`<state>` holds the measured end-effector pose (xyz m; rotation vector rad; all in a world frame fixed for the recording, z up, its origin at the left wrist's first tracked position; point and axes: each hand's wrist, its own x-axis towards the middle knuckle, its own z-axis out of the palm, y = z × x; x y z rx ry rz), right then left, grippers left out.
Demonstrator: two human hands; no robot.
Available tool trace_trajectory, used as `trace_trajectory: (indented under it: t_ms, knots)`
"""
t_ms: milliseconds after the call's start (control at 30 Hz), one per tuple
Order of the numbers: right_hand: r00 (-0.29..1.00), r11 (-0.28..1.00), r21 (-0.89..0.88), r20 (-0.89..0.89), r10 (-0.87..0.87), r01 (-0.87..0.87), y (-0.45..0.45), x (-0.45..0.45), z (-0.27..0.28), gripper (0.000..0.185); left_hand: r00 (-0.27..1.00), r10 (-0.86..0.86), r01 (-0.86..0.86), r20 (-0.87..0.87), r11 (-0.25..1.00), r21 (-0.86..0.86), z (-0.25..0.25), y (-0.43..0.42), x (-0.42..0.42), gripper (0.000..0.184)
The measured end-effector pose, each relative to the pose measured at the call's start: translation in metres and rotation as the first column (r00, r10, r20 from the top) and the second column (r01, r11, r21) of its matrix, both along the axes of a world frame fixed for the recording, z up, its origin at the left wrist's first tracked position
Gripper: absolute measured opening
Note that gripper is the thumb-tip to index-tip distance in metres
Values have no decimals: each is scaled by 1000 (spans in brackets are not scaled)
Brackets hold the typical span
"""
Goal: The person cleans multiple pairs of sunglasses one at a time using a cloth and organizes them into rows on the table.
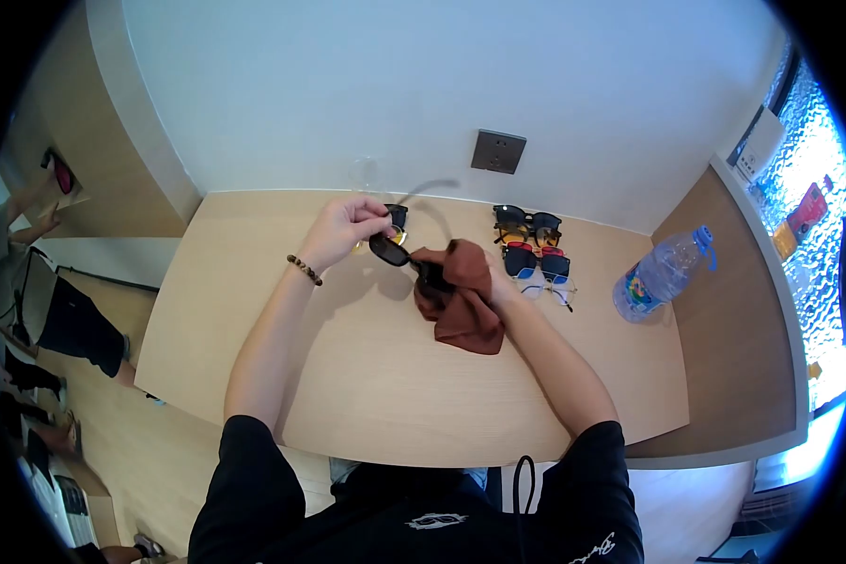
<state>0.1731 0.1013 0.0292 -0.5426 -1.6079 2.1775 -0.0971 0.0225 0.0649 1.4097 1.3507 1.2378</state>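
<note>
Black shirt (367,531) cut off | left hand (350,230) pinches sunglasses (389,249) | right hand (500,284) grips brown cloth (472,321), partly hiding them

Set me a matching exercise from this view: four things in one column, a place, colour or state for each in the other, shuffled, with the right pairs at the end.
Things:
1. held sunglasses
2. cloth
3. bottle
4. socket

Descriptions:
A. see-through, with a blue cap
B. dark, mounted on the wall
C. pinched by the left hand
D. reddish-brown, bunched in the right hand

Right pairs: 1-C, 2-D, 3-A, 4-B
</note>
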Motion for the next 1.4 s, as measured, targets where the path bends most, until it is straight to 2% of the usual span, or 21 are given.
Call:
trace_trajectory:
  t_ms: [33,67,233,367,433,567,633,667,733,767,800,867,900,933,967,1000,1033,1067,1133,1167,1400]
  knots:
    - [971,928,-331,-216,102,-171,4,-1,-8,22,996,14,-21,90,997,77,-4,3,2,16]
    - [971,928,-332,-215,102,-170,7,-2,-16,22,983,21,-49,182,987,150,-8,7,5,15]
    - [860,914,-88,-315,-402,395,1,-13,-38,27,957,140,-209,255,940,271,-31,21,23,11]
    - [832,893,-113,-328,-447,435,-9,-10,-27,25,918,230,-337,322,880,334,-33,19,41,10]
    - [870,928,-193,-329,-368,319,-11,-11,-28,23,906,237,-358,351,872,335,-32,18,47,10]
    - [844,898,-331,-354,-402,288,-1,-11,-42,21,897,245,-359,369,890,281,-34,20,40,11]
    - [725,754,-649,-567,-392,-100,10,-11,-52,21,885,228,-366,406,879,305,-33,21,23,12]
    - [724,752,-651,-568,-392,-103,17,-11,-64,21,872,207,-372,443,868,327,-34,21,17,13]
    - [832,897,-442,-505,-229,-22,19,-13,-63,19,817,209,-424,538,850,313,-20,14,14,14]
    - [887,911,-379,-346,-305,166,6,-6,-44,17,854,174,-373,490,861,345,-14,12,10,15]
    - [887,910,-381,-346,-306,165,-10,-6,-15,17,887,137,-320,440,871,373,-9,9,8,15]
    - [949,945,102,-92,-301,310,-26,-7,15,14,914,55,-218,401,903,371,-1,7,14,16]
    - [961,872,422,0,-275,250,-31,-7,14,15,931,-28,-116,365,923,366,-1,7,18,16]
    - [962,873,422,6,-272,244,-30,-8,15,15,929,-24,-121,370,923,365,-3,7,22,16]
    - [993,993,33,14,-114,114,-28,-10,18,17,942,-36,-81,334,941,329,-6,8,26,16]
    - [999,933,-358,-41,34,-47,-28,-12,20,21,953,-51,-41,298,955,292,-8,9,31,16]
    - [998,995,98,58,32,-38,-31,-14,14,27,946,-43,-56,321,955,293,-8,8,37,15]
    - [985,985,-67,62,163,-159,-21,-7,-1,30,945,-43,-56,323,955,291,-11,7,41,15]
    - [951,897,387,293,100,-214,-23,-11,-4,23,957,-77,-17,280,947,321,-17,7,46,15]
    - [941,871,420,316,122,-254,-24,-11,-4,21,945,-73,-32,319,949,314,-21,6,51,14]
    - [859,884,91,301,415,-459,-51,10,54,21,920,-99,-18,378,956,293,-31,2,77,12]
